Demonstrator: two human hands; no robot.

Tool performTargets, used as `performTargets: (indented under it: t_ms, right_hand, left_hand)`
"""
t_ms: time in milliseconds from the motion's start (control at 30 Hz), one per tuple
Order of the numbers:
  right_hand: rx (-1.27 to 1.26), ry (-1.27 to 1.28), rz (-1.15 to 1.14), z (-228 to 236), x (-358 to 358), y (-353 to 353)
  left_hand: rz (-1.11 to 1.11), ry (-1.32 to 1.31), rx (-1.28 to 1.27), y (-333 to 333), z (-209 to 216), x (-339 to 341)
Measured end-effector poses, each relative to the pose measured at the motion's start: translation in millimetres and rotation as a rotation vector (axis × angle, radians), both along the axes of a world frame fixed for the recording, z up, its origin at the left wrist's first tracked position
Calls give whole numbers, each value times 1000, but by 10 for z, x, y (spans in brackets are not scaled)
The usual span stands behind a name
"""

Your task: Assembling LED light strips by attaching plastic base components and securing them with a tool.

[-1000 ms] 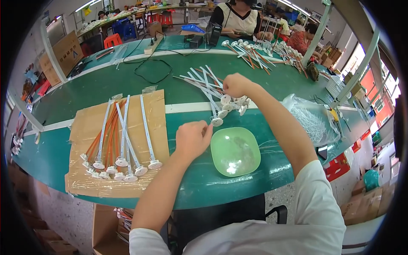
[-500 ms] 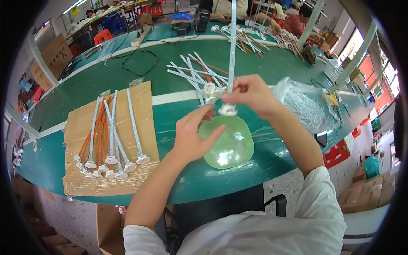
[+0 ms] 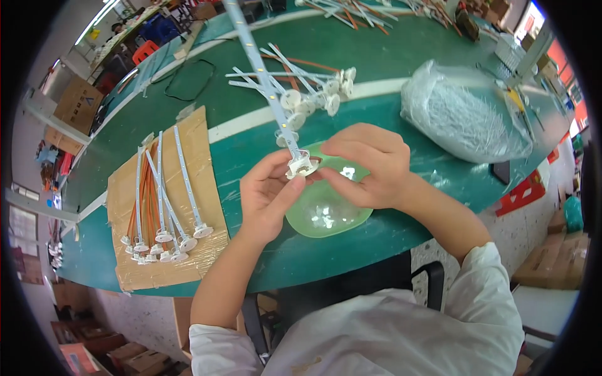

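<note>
An LED light strip [image 3: 268, 88], a long white bar with a row of small yellow LEDs, leans up and to the left from its round white base [image 3: 302, 167]. My left hand [image 3: 264, 194] is closed round that base, thumb in front. My right hand [image 3: 371, 164] meets the base's right edge with thumb and fingers curled in; anything tiny between those fingertips is hidden. Below both hands sits a green translucent bowl [image 3: 329, 216] with small shiny clear contents. Just beyond lies a pile of similar LED strips [image 3: 304, 78] with round white bases and orange-brown bars among them.
Several more strips [image 3: 183, 172] lie on a flat cardboard sheet [image 3: 204, 135] at left. A clear plastic bag [image 3: 433, 116] full of thin white pieces rests at right, near a dark phone-like object [image 3: 500, 172]. A black cable [image 3: 194, 78] curls on the far green table.
The strip has gone from upright in my right hand to leaning left in my left hand. My right hand has shifted down to its base. The view has tilted downward.
</note>
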State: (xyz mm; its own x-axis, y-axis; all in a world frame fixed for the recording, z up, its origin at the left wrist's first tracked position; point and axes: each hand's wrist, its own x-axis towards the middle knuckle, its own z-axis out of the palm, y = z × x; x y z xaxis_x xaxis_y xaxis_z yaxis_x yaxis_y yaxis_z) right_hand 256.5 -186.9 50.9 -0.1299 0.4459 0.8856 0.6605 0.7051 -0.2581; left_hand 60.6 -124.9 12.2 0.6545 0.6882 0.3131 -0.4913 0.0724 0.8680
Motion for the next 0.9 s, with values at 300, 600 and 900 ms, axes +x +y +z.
performTargets:
  t_ms: [300, 600, 900]
  right_hand:
    - [253, -58, -71, -212, -118, -13]
    - [225, -35, -90, -290, -150, 48]
    - [189, -66, -73, -335, -158, -8]
  left_hand:
    - [-25, 16, 105, -146, 67, -8]
    - [28, 32, -65, -120, 71, -18]
    - [39, 82, -119, -140, 38, -8]
